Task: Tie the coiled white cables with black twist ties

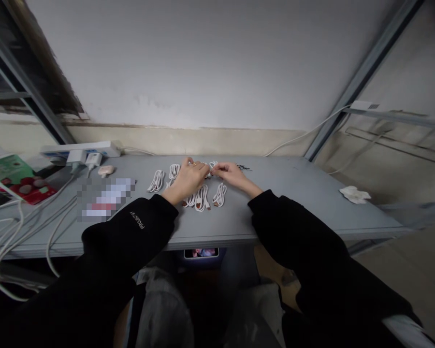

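Note:
Several coiled white cables lie on the grey table in front of me, among them one coil (155,181) at the left and another coil (220,195) at the right. My left hand (189,180) reaches over the middle of them, its fingers bent and closed around part of a white cable (213,165). At the same cable, my right hand (233,175) has thumb and fingers pinched together. The fingers partly cover what they grip. Just beyond the right hand lies a small heap of thin black ties (244,167).
A white power strip (108,149) with plugged-in chargers stands at the back left. Near it are an earbud case (106,170), a blurred-out phone (107,198), a green and red box (20,179) and loose cords. Crumpled tissue (355,194) lies at the right.

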`<state>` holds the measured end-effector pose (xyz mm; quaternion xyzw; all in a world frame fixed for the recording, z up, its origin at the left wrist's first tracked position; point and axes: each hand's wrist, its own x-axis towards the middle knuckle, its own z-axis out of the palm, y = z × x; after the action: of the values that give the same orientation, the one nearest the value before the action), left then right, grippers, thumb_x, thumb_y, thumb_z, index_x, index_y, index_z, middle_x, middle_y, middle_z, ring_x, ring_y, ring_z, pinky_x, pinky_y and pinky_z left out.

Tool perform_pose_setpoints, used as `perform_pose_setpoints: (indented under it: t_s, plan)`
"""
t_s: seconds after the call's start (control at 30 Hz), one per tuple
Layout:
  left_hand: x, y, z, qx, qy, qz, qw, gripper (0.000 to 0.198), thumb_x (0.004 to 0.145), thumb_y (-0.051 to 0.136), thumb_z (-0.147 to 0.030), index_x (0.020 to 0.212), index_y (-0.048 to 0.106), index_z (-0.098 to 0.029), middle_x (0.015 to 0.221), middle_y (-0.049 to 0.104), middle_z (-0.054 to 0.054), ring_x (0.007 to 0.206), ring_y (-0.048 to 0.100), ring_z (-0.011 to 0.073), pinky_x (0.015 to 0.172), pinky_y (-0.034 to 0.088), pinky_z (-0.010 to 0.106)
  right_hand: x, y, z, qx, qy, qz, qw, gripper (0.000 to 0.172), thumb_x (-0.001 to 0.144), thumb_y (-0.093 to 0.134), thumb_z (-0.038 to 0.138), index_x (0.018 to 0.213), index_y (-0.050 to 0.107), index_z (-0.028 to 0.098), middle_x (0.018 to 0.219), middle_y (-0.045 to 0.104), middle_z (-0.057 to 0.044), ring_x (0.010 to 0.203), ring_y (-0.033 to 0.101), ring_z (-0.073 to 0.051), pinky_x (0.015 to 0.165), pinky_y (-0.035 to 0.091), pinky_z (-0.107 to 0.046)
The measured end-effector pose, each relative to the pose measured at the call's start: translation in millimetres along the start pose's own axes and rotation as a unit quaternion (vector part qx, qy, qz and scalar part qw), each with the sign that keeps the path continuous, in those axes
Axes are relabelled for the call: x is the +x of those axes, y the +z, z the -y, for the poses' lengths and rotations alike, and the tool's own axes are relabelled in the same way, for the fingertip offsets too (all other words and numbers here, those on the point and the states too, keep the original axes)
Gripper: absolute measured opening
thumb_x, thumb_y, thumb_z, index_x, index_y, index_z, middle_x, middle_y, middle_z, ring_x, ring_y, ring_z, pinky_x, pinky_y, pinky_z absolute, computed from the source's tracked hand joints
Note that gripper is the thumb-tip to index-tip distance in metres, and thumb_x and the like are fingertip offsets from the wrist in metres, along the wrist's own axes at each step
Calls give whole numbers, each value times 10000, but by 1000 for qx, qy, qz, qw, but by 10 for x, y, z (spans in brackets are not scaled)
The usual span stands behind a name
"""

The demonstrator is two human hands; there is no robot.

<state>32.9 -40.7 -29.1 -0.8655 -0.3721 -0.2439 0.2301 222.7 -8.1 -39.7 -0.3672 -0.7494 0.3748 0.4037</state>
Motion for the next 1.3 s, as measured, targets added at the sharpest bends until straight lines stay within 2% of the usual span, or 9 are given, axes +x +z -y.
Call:
perform_pose_setpoints:
  t_s: [0.13,0.27,0.4,0.5,0.63,0.73,0.93,1.1,1.3]
  plan:
    - [19,-46,-33,12,7,-10,1000,249,950,384,-111,917,621,-184,860,706,80,829,625,230,858,348,409,-14,-123,77,107,73,81,988,176,867,639,258,719,639,163,635,516,34,560,426,-95,574,341,-246]
    - [17,-68,-48,13,-5,-39,999,218,962,401,-142,874,591,-201,833,701,64,796,608,215,851,337,399,-57,-157,167,224,123,159,954,222,908,588,197,691,593,152,631,491,32,519,409,-78,521,343,-224]
    - [-3,-69,-42,5,-21,-61,998,217,977,407,-171,878,598,-205,833,702,58,793,595,207,868,339,395,-59,-187,173,281,149,209,925,251,958,512,173,718,584,153,570,436,50,466,335,-71,470,342,-199]
    - [-16,-66,-29,-44,-24,-27,998,248,998,395,-196,912,628,-193,868,712,73,830,608,220,849,351,385,-48,-236,115,266,153,231,923,238,968,490,178,760,604,150,506,385,72,431,286,-70,430,318,-178]
    - [-27,-53,-8,-156,-21,4,987,232,1004,447,-259,980,667,-190,982,735,79,933,630,221,825,381,350,-40,-282,41,214,155,250,931,206,945,547,224,767,614,145,475,422,69,395,300,-61,404,317,-169]
    - [-17,-35,-2,-245,-35,15,969,191,971,521,-284,953,689,-194,970,741,68,925,635,207,840,409,339,-49,-278,48,192,160,259,933,196,928,572,223,757,613,139,464,433,66,389,310,-57,396,317,-162]
    - [10,-22,-29,-376,-66,76,921,143,917,567,-270,862,677,-197,866,710,39,804,609,172,716,414,286,-85,-256,86,172,173,280,929,258,923,512,142,673,574,148,422,391,69,373,275,-51,373,295,-147]
    - [2,-93,-120,-241,-1,87,967,151,935,530,-224,827,630,-191,824,682,29,818,597,183,816,384,339,-65,-289,31,177,178,327,911,337,935,531,154,602,480,180,408,349,80,355,261,-45,368,306,-142]
    - [31,-175,-198,-40,71,28,996,205,924,460,-75,984,618,-190,963,710,69,946,595,219,885,364,385,-28,-361,-8,247,150,328,899,268,989,476,191,734,555,162,390,338,108,320,204,-41,355,289,-121]
